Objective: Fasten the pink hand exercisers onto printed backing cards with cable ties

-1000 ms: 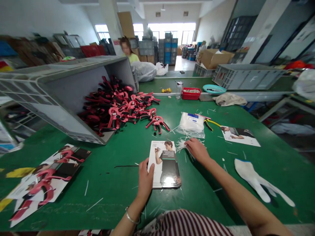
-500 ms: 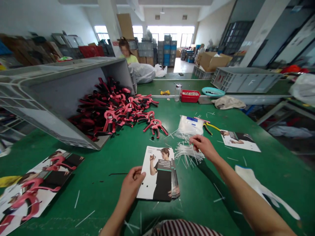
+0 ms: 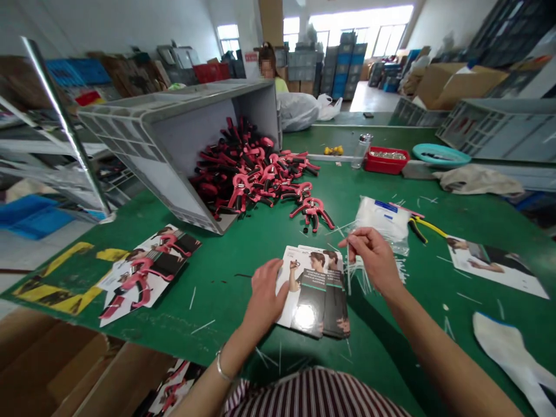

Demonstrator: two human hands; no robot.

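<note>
My left hand (image 3: pixel 266 292) rests with fingers spread on the left edge of a small stack of printed cards (image 3: pixel 316 289) lying on the green table (image 3: pixel 243 243). My right hand (image 3: pixel 374 258) is raised just right of the cards and pinches a thin white cable tie (image 3: pixel 348 267) that hangs down. A loose bunch of white cable ties (image 3: pixel 369 277) lies under that hand. Beyond the cards lies a single red and black hand gripper (image 3: pixel 313 211), in front of a pile of the same grippers (image 3: pixel 252 171).
The pile spills from a grey crate (image 3: pixel 174 139) tipped on its side. A clear bag (image 3: pixel 382 217), yellow-handled pliers (image 3: pixel 423 227), another card (image 3: pixel 493 266) and a white glove (image 3: pixel 512 350) lie to the right. Finished cards (image 3: pixel 145 269) lie at left. A person sits behind the crate.
The view has swung left. My right hand has lifted from the bunch with one cable tie pinched. My left hand has flattened on the cards, which are now fanned apart.
</note>
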